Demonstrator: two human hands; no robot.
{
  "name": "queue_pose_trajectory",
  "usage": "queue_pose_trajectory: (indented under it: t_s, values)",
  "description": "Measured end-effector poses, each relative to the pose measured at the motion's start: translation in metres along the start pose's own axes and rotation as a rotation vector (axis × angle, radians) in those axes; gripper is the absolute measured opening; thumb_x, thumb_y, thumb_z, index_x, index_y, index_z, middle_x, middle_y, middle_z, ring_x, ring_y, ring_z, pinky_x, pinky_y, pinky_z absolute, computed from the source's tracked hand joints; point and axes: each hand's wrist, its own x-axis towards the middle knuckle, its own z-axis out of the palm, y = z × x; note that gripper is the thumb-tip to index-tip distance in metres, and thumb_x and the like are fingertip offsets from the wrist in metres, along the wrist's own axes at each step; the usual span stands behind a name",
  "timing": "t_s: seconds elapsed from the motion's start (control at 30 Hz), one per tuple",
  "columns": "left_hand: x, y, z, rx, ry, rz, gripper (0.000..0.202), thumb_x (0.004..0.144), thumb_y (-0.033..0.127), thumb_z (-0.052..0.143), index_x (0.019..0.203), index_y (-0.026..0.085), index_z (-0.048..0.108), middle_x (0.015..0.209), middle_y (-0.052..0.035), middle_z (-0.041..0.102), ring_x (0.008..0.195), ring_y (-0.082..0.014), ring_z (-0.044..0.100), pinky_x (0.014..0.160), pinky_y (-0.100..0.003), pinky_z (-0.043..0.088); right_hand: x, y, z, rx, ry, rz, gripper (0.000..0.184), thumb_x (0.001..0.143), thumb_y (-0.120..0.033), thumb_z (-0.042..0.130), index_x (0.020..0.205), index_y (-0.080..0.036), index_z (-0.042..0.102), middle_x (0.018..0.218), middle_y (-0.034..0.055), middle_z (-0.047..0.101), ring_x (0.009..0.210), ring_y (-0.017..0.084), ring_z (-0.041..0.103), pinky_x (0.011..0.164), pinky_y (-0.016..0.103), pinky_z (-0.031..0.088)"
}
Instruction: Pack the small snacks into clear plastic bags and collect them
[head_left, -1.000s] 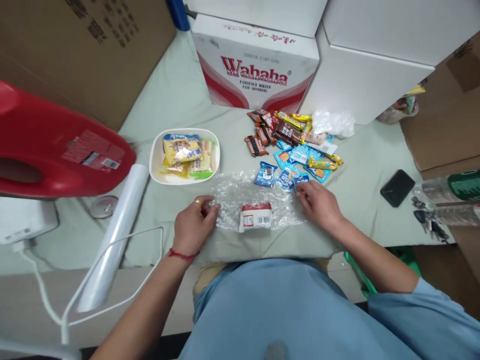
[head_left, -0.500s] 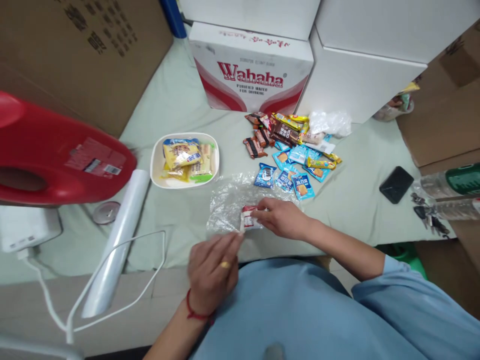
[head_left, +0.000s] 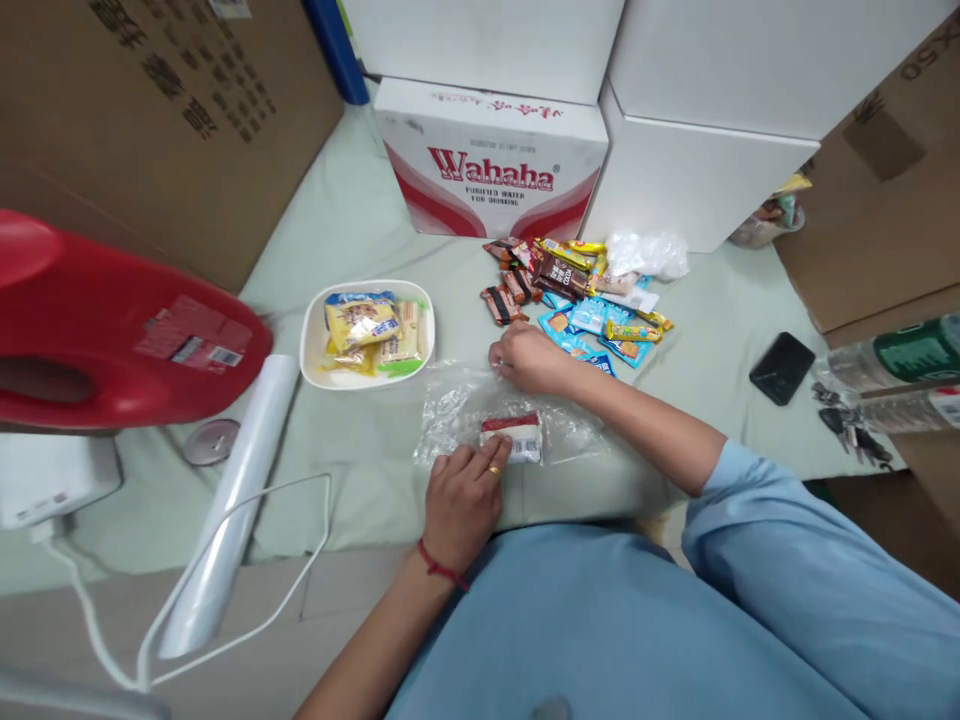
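Observation:
A sheet of clear plastic wrap (head_left: 459, 405) lies crumpled on the pale green cloth in front of me. On it sits a small white snack pack with a red band and barcode (head_left: 513, 436). My left hand (head_left: 463, 500), ring on one finger and red cord at the wrist, rests at the wrap's near edge with curled fingers touching the pack. My right hand (head_left: 527, 358) reaches across to the wrap's far edge, fingers bent down on the plastic beside the blue snack packets (head_left: 592, 318).
A white dish of yellow snack packs (head_left: 367, 333) stands left of the wrap. A pile of brown, yellow and blue snacks (head_left: 559, 272) lies behind. A roll of film (head_left: 232, 500), a white cable, a red jug (head_left: 112, 320), a Wahaha box (head_left: 491, 160), a black phone (head_left: 782, 368) and bottles surround the area.
My left hand came back from near my body to the wrap's near edge by the pack. My right hand left the pack and moved up to the wrap's far edge.

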Motion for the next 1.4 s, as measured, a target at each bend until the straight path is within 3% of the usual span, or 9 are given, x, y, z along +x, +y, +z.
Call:
queue_pose_trajectory:
  t_s: [0.2, 0.37, 0.57, 0.7, 0.87, 0.97, 1.1, 1.27, 1.4]
  values:
    - [0.000, -0.004, 0.004, -0.053, 0.042, -0.055, 0.035, 0.092, 0.009, 0.055, 0.119, 0.021, 0.075, 0.104, -0.0084, 0.081, 0.084, -0.0248, 0.066, 0.075, -0.041, 0.043, -0.088, -0.046, 0.016, -0.098, -0.135, -0.184, 0.040, 0.105, -0.020, 0.048, 0.143, -0.026, 0.059, 0.118, 0.0125, 0.066, 0.091, 0.022, 0.065, 0.070, 0.029, 0.045]
    - [-0.026, -0.028, -0.003, -0.506, 0.061, -0.120, 0.031, 0.096, 0.017, 0.049, 0.106, 0.024, 0.077, 0.097, -0.0049, 0.081, 0.089, -0.0206, 0.073, 0.084, -0.037, 0.054, -0.121, -0.058, 0.053, -0.077, -0.150, -0.110, 0.069, 0.102, -0.012, 0.046, 0.165, -0.035, 0.030, 0.129, 0.0142, 0.059, 0.106, 0.025, 0.064, 0.073, 0.030, 0.051]
    - [-0.032, -0.057, -0.009, -0.408, 0.416, -0.831, 0.048, 0.105, 0.038, 0.031, 0.132, 0.017, 0.064, 0.133, -0.0163, 0.066, 0.127, -0.0314, 0.060, 0.112, -0.056, 0.046, -0.116, -0.058, 0.059, -0.037, -0.106, -0.096, 0.060, 0.102, -0.017, 0.050, 0.159, -0.035, 0.043, 0.124, 0.0132, 0.058, 0.107, 0.025, 0.061, 0.075, 0.030, 0.052]
    - [-0.014, -0.047, -0.009, -0.242, 0.126, -0.724, 0.045, 0.095, 0.055, 0.056, 0.113, 0.017, 0.071, 0.145, -0.0228, 0.054, 0.142, -0.0442, 0.043, 0.114, -0.070, 0.037, -0.115, -0.058, 0.054, -0.021, -0.111, -0.082, 0.058, 0.103, -0.018, 0.049, 0.158, -0.037, 0.045, 0.125, 0.0138, 0.057, 0.111, 0.027, 0.060, 0.074, 0.030, 0.051]
    - [0.005, -0.014, -0.026, -0.588, 0.085, -0.766, 0.029, 0.090, 0.048, 0.064, 0.080, 0.021, 0.065, 0.083, -0.0039, 0.064, 0.076, -0.0186, 0.061, 0.072, -0.033, 0.055, -0.113, -0.059, 0.052, 0.041, -0.167, -0.072, 0.056, 0.104, -0.018, 0.051, 0.157, -0.035, 0.047, 0.123, 0.0123, 0.059, 0.097, 0.022, 0.064, 0.074, 0.030, 0.051]
    - [0.026, -0.001, -0.034, -0.968, -0.100, -0.804, 0.026, 0.089, 0.045, 0.064, 0.090, 0.020, 0.068, 0.075, -0.0002, 0.069, 0.066, -0.0145, 0.062, 0.063, -0.027, 0.054, -0.112, -0.060, 0.054, 0.096, -0.151, -0.086, 0.038, 0.106, -0.020, 0.049, 0.140, -0.025, 0.064, 0.120, 0.0139, 0.061, 0.106, 0.026, 0.063, 0.083, 0.034, 0.054]
    - [0.051, 0.007, -0.031, -1.251, -0.268, -0.757, 0.038, 0.089, 0.032, 0.053, 0.116, 0.015, 0.073, 0.107, -0.0107, 0.080, 0.092, -0.0221, 0.077, 0.080, -0.036, 0.064, -0.124, -0.049, 0.045, 0.324, -0.091, -0.093, 0.030, 0.107, -0.024, 0.050, 0.130, -0.019, 0.069, 0.128, 0.0155, 0.064, 0.118, 0.025, 0.063, 0.100, 0.039, 0.053]
    - [0.048, 0.009, -0.011, -0.861, -0.199, -0.344, 0.037, 0.088, 0.015, 0.049, 0.106, 0.021, 0.080, 0.128, -0.0084, 0.076, 0.120, -0.0242, 0.072, 0.106, -0.045, 0.059, -0.151, -0.017, 0.025, 0.588, -0.097, -0.228, 0.043, 0.101, -0.014, 0.051, 0.142, -0.023, 0.063, 0.147, 0.0109, 0.062, 0.135, 0.022, 0.059, 0.108, 0.035, 0.051]
    - [0.034, 0.013, 0.007, -0.524, -0.090, -0.151, 0.039, 0.088, 0.005, 0.046, 0.107, 0.016, 0.078, 0.131, -0.0112, 0.075, 0.118, -0.0227, 0.071, 0.103, -0.042, 0.060, -0.152, 0.000, 0.035, 0.527, 0.198, 0.160, 0.036, 0.107, -0.024, 0.045, 0.134, -0.020, 0.068, 0.112, 0.0107, 0.075, 0.107, 0.024, 0.070, 0.095, 0.038, 0.057]
